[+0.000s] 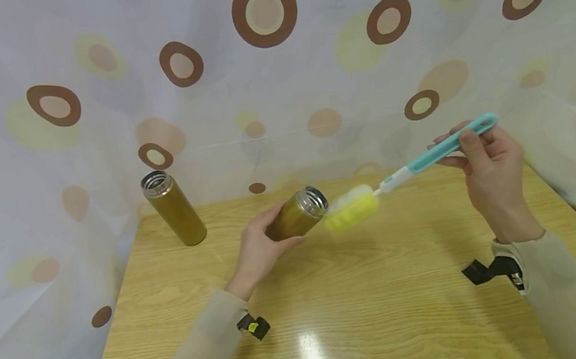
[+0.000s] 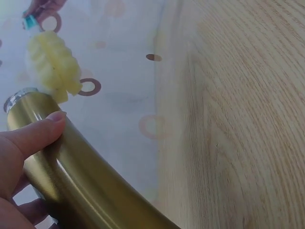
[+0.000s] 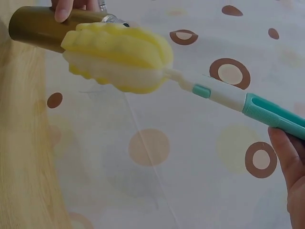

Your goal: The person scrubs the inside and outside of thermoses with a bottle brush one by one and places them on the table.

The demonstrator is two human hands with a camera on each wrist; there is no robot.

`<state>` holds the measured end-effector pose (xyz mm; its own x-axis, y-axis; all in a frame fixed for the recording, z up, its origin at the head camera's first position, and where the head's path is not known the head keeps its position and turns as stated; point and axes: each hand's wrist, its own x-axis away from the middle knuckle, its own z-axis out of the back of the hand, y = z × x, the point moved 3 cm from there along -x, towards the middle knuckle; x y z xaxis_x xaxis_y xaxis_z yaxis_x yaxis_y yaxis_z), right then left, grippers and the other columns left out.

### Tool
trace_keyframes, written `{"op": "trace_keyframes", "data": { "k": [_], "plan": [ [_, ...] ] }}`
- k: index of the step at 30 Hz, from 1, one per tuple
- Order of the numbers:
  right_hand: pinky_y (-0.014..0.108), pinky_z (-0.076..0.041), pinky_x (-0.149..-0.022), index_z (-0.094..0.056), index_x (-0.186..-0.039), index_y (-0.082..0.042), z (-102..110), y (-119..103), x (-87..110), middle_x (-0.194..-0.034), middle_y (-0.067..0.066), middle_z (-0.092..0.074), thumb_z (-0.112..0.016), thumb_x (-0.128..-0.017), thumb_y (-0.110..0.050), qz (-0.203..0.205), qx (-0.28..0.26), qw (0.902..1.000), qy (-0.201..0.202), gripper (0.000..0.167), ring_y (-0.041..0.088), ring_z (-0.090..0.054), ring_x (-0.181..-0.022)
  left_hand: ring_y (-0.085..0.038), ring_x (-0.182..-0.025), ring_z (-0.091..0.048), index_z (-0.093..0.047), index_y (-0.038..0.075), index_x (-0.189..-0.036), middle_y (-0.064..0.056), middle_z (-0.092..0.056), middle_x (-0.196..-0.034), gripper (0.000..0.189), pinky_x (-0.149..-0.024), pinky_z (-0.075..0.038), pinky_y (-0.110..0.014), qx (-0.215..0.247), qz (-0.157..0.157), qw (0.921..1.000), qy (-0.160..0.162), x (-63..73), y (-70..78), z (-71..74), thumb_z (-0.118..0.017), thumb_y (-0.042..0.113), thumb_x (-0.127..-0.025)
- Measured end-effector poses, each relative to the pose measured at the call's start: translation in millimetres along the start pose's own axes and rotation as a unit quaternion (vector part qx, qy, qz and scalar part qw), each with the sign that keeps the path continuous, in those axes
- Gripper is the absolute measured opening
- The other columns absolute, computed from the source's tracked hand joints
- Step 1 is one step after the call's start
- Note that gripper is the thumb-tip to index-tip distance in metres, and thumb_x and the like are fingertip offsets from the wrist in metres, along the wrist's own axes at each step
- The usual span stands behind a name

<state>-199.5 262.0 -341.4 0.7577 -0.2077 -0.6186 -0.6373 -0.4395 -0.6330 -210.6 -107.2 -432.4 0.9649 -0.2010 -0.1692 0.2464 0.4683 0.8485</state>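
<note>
A gold thermos flask (image 1: 293, 219) is gripped round its body by my left hand (image 1: 259, 244). It tilts, with its uncovered steel mouth facing right. My right hand (image 1: 494, 170) pinches the turquoise handle of a bottle brush (image 1: 435, 155). The brush's yellow and white sponge head (image 1: 354, 206) is close to the flask's mouth, outside it. In the left wrist view the thumb lies along the flask (image 2: 90, 167) just below its rim. The right wrist view shows the sponge head (image 3: 119, 59) overlapping the flask (image 3: 47, 26); whether they touch I cannot tell.
A second gold flask (image 1: 176, 211), also without a lid, stands upright at the table's back left. The wooden table (image 1: 377, 304) is bordered at the back and sides by a pale curtain (image 1: 230, 106) with brown ring patterns.
</note>
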Motion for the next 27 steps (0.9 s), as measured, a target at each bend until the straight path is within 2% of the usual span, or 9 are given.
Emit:
{"op": "trace_keyframes", "data": {
  "k": [6, 12, 18, 23, 27],
  "plan": [
    [0.039, -0.063, -0.076, -0.057, -0.106, 0.026, -3.1, -1.8, -1.3, -0.094, 0.028, -0.073, -0.051, -0.104, 0.010, -0.002, -0.013, 0.9999, -0.011, 0.018, 0.034, -0.077, -0.085, -0.030, -0.131, -0.057, -0.059, 0.019, -0.149, -0.005, -0.062, -0.146, 0.077, -0.110, -0.047, -0.052, -0.010, 0.002, 0.9999, -0.006, -1.3, -1.3, -1.5, -0.093, 0.020, -0.080],
    [0.039, -0.063, -0.075, -0.058, -0.105, 0.025, -6.3, -3.4, -2.8, -0.094, 0.027, -0.072, -0.051, -0.104, 0.009, -0.010, -0.016, 0.9998, -0.006, 0.018, 0.034, -0.077, -0.085, -0.031, -0.131, -0.057, -0.058, 0.017, -0.150, -0.007, -0.062, -0.147, 0.078, -0.110, -0.047, -0.052, -0.022, 0.008, 0.9996, -0.013, -2.1, -2.4, -4.0, -0.093, 0.022, -0.081],
    [0.041, -0.063, -0.077, -0.059, -0.107, 0.025, -13.3, -3.6, -3.4, -0.095, 0.029, -0.072, -0.051, -0.105, 0.008, -0.012, -0.064, 0.9979, -0.005, 0.018, 0.036, -0.076, -0.087, -0.031, -0.132, -0.058, -0.059, 0.019, -0.149, -0.005, -0.062, -0.146, 0.077, -0.112, -0.045, -0.051, -0.027, 0.002, 0.9991, -0.032, -1.2, -1.7, -10.1, -0.093, 0.019, -0.080],
    [0.040, -0.063, -0.076, -0.060, -0.106, 0.023, -19.1, -2.5, -6.4, -0.095, 0.029, -0.072, -0.054, -0.104, 0.007, 0.001, -0.074, 0.9970, 0.023, 0.017, 0.035, -0.076, -0.087, -0.031, -0.135, -0.055, -0.058, 0.017, -0.150, -0.006, -0.062, -0.146, 0.079, -0.115, -0.043, -0.051, -0.043, -0.013, 0.9978, -0.048, 0.6, 1.7, -16.7, -0.093, 0.019, -0.079],
    [0.040, -0.063, -0.074, -0.060, -0.105, 0.023, -19.5, 0.0, -8.1, -0.094, 0.029, -0.072, -0.057, -0.103, 0.005, 0.012, -0.064, 0.9968, 0.047, 0.018, 0.035, -0.076, -0.085, -0.034, -0.136, -0.054, -0.056, 0.013, -0.151, -0.010, -0.062, -0.146, 0.081, -0.115, -0.043, -0.051, -0.063, -0.010, 0.9963, -0.058, 2.5, 6.8, -21.1, -0.093, 0.020, -0.079]
  ]
}}
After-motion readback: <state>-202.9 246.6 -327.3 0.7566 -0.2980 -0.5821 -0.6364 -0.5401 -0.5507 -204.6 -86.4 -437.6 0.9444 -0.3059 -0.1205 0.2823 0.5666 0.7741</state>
